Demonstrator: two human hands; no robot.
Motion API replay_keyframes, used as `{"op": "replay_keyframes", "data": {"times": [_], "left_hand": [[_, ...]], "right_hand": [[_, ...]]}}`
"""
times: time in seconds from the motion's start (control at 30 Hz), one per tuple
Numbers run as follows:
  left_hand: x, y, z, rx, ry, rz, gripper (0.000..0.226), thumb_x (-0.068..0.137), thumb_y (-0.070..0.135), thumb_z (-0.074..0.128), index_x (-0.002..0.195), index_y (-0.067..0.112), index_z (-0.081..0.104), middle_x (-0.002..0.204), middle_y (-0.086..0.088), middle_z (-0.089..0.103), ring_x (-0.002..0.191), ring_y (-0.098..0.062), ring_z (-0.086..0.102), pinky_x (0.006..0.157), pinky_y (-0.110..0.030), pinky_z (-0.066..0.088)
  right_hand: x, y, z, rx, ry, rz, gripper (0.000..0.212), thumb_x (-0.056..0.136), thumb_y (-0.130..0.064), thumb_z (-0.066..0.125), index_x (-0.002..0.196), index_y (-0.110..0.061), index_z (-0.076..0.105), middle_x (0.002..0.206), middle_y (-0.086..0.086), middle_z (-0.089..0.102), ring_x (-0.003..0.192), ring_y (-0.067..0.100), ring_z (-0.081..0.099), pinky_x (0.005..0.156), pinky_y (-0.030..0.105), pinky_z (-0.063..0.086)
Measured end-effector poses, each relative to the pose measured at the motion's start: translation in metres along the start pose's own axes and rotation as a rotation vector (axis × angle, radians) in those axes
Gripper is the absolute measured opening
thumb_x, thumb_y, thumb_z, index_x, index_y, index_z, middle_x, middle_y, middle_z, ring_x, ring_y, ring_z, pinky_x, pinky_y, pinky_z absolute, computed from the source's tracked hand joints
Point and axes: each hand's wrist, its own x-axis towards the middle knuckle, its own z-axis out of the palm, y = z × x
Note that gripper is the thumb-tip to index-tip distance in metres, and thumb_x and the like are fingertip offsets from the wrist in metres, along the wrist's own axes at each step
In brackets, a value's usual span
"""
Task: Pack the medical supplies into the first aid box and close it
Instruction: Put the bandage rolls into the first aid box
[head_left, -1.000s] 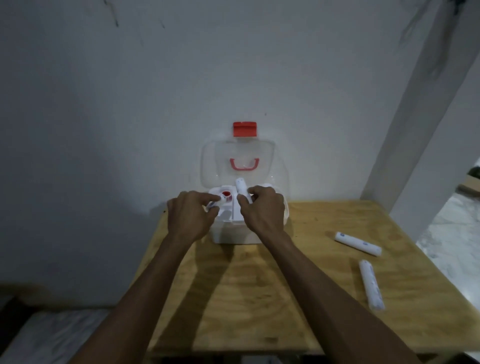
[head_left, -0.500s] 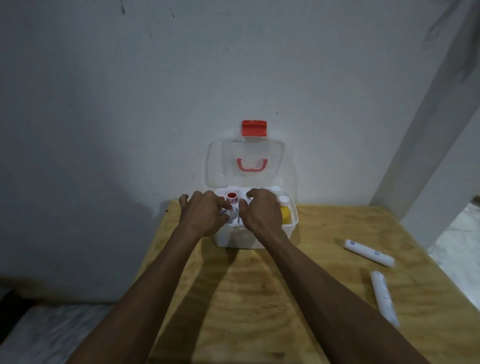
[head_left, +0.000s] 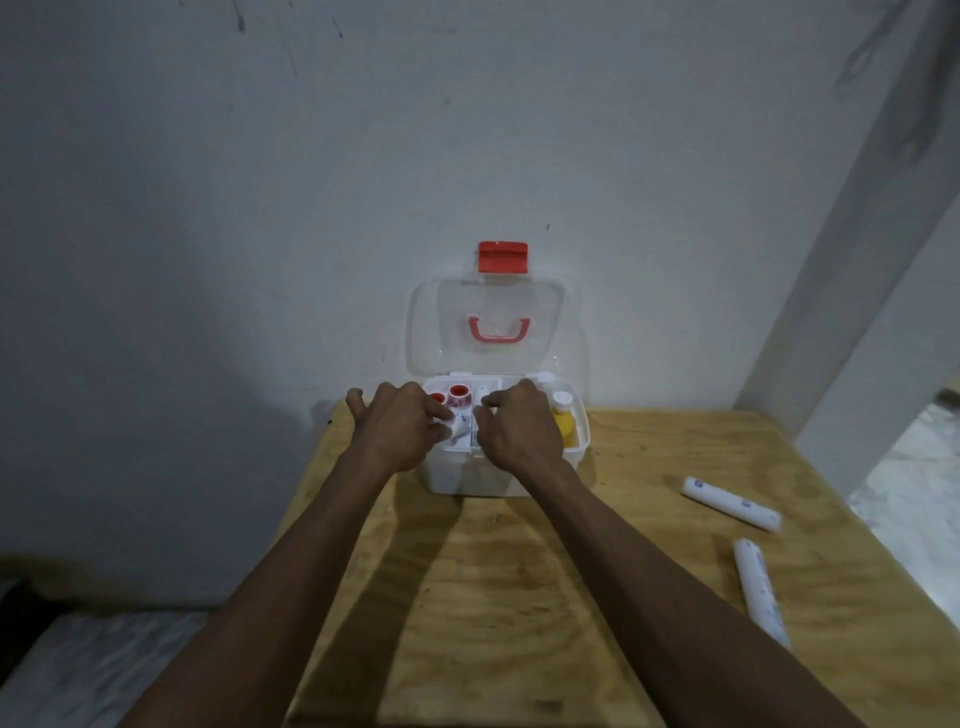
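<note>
The white first aid box (head_left: 452, 475) stands at the table's far edge, its clear lid (head_left: 569, 332) open against the wall. The lid carries a red latch (head_left: 503, 257) and a red handle (head_left: 498, 330). Inside are two red-capped items (head_left: 460, 395) and a yellow bottle (head_left: 565, 427). My left hand (head_left: 400, 431) is over the box's left side and pinches a white bandage roll (head_left: 460, 428) lying in the box. My right hand (head_left: 519, 428) hovers over the middle with curled fingers; what its fingertips touch is hidden. Two more white bandage rolls (head_left: 730, 504) (head_left: 761, 592) lie on the table at right.
The wooden table (head_left: 519, 597) is pushed against a pale wall. A slanted white beam (head_left: 841, 291) rises behind its right corner. Past the table's left and right edges the floor lies lower.
The roll that my right hand held upright over the box has gone down into it. Both hands have dropped lower into the box; the yellow bottle now shows.
</note>
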Motion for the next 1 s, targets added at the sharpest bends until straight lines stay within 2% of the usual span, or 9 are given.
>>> {"op": "replay_keyframes", "data": {"times": [0.47,0.57,0.7,0.77,0.83,0.9,1.0], "left_hand": [[-0.010,0.002,-0.003,-0.086,0.040,-0.027,0.032,0.089,0.046,0.062,0.118,0.035,0.067,0.134,0.002,0.060,0.126,-0.024,0.048,0.105,-0.051,0.023],[-0.019,0.012,-0.008,-0.154,0.136,-0.011,0.030,0.088,0.044,0.065,0.114,0.032,0.070,0.126,0.003,0.065,0.123,-0.023,0.051,0.101,-0.047,0.025],[-0.036,0.039,-0.018,-0.311,0.373,0.082,0.026,0.086,0.040,0.068,0.107,0.026,0.075,0.108,0.000,0.074,0.102,-0.020,0.066,0.094,-0.033,0.035],[-0.044,0.054,-0.018,-0.412,0.426,0.134,0.026,0.084,0.039,0.070,0.105,0.025,0.075,0.100,0.001,0.076,0.093,-0.019,0.068,0.093,-0.039,0.048],[-0.052,0.076,-0.014,-0.487,0.438,0.179,0.023,0.084,0.036,0.070,0.104,0.025,0.075,0.092,0.005,0.075,0.089,-0.019,0.066,0.086,-0.041,0.052],[-0.062,0.103,-0.006,-0.512,0.420,0.217,0.022,0.084,0.034,0.071,0.103,0.024,0.075,0.089,0.007,0.074,0.089,-0.018,0.064,0.086,-0.039,0.049],[-0.071,0.143,0.012,-0.575,0.306,0.255,0.025,0.081,0.035,0.071,0.102,0.022,0.075,0.085,0.006,0.074,0.084,-0.015,0.064,0.085,-0.035,0.049]], "right_hand": [[-0.003,0.009,-0.009,0.143,0.050,-0.005,0.034,0.093,-0.031,0.059,0.121,-0.015,0.067,0.129,0.011,0.062,0.115,0.024,0.059,0.094,0.033,0.047],[-0.009,0.016,-0.022,0.177,0.084,0.000,0.033,0.092,-0.033,0.060,0.119,-0.017,0.068,0.124,0.010,0.065,0.108,0.023,0.063,0.092,0.035,0.051],[-0.021,0.040,-0.054,0.197,0.120,0.006,0.033,0.092,-0.032,0.060,0.120,-0.017,0.067,0.117,0.008,0.065,0.105,0.021,0.062,0.087,0.028,0.045],[-0.027,0.058,-0.073,0.204,0.138,0.019,0.032,0.092,-0.032,0.060,0.119,-0.018,0.068,0.111,0.008,0.065,0.102,0.020,0.061,0.083,0.026,0.040],[-0.034,0.081,-0.093,0.195,0.172,0.032,0.029,0.091,-0.032,0.061,0.116,-0.019,0.070,0.103,0.005,0.068,0.097,0.017,0.061,0.081,0.023,0.037],[-0.041,0.107,-0.113,0.167,0.209,0.057,0.027,0.090,-0.031,0.063,0.112,-0.018,0.072,0.096,0.003,0.071,0.091,0.015,0.062,0.081,0.023,0.038],[-0.051,0.148,-0.140,0.142,0.205,0.097,0.025,0.087,-0.025,0.067,0.108,-0.013,0.074,0.090,0.004,0.073,0.079,0.012,0.061,0.079,0.022,0.044]]}}
